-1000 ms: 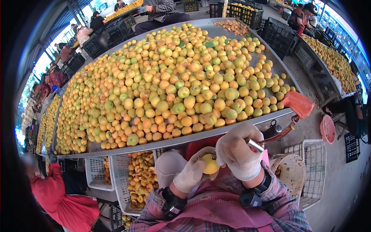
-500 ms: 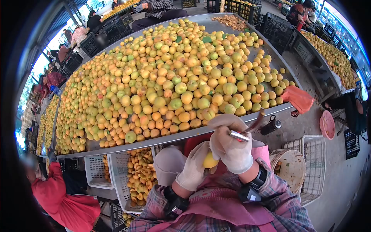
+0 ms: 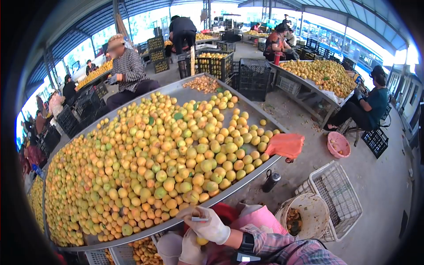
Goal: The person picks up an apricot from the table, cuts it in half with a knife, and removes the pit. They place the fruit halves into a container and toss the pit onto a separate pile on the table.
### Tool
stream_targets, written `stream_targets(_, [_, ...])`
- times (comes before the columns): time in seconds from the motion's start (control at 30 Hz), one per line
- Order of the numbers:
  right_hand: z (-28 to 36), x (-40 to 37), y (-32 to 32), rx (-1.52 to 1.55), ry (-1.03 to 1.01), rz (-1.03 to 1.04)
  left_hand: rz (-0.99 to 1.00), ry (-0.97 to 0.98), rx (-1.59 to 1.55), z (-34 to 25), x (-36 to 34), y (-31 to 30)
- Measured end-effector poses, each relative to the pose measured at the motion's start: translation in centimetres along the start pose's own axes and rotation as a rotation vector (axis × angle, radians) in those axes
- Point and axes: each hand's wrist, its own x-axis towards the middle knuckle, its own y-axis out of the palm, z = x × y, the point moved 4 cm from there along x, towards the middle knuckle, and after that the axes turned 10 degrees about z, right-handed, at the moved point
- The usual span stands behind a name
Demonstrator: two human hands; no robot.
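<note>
Both hands wear pale gloves and are close together at the front edge of the metal table. My left hand is closed around a yellow fruit, mostly hidden beneath the other hand. My right hand is closed on a small metal tool, just above the fruit. Beyond them, a large heap of yellow-orange apricots covers much of the table.
An orange-red bag hangs at the table's right corner. On the floor are a dark bottle, a bucket, a white crate and a pink basin. Several people sit at other tables.
The view has swung up and to the right, so the hands and table appear lower and further left. The fruit is now less visible between the hands.
</note>
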Motion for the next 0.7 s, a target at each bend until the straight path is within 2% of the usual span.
stream_targets(0.07, [1.8,-1.2,0.4,0.016,0.054,0.068,0.031,-0.144,-0.156,1.2,-0.9,1.0])
stream_targets(0.13, [0.6,-1.5,0.6,0.055,-0.119,0.085,0.067,-0.296,-0.319,2.2,-1.6,2.2])
stream_targets(0.17, [0.6,-2.0,0.5,0.050,-0.122,0.081,0.109,-0.417,-0.444,2.8,-1.8,2.8])
stream_targets(0.2, [1.2,-2.5,0.7,0.031,0.060,0.109,0.111,-0.409,-0.445,3.6,-2.0,3.4])
stream_targets(0.23, [1.3,-3.0,0.8,0.012,0.241,0.136,0.119,-0.241,-0.201,3.9,-2.1,3.7])
stream_targets(0.27, [1.3,-3.1,0.7,0.007,0.235,0.130,0.122,-0.071,0.041,4.1,-2.1,4.1])
stream_targets(0.33, [2.3,-3.6,1.2,-0.142,-0.198,0.177,0.121,-0.088,-0.048,3.5,-1.7,4.2])
stream_targets(0.37, [1.8,-3.5,1.0,-0.227,-0.311,0.213,0.119,-0.112,-0.135,3.2,-1.5,4.1])
stream_targets(0.53, [1.9,-4.0,1.7,-0.389,-0.403,0.197,0.107,-0.253,-0.576,2.0,-1.5,4.0])
stream_targets(0.57, [2.1,-4.2,1.5,-0.286,-0.327,0.198,0.103,-0.257,-0.575,2.7,-1.8,4.0])
stream_targets(0.6, [2.2,-4.2,1.6,-0.182,-0.249,0.200,0.097,-0.166,-0.468,3.6,-2.0,3.8])
stream_targets(0.63, [0.7,-3.9,1.1,0.043,-0.026,0.144,0.094,-0.074,-0.357,4.0,-2.3,3.5])
stream_targets(0.67, [1.0,-2.9,0.6,-0.113,-0.481,-0.055,0.094,-0.076,-0.352,3.7,-2.2,3.0])
stream_targets(0.7, [1.9,-2.8,-0.2,0.190,-0.264,-0.084,0.121,-0.224,-1.130,3.4,-1.9,2.9])
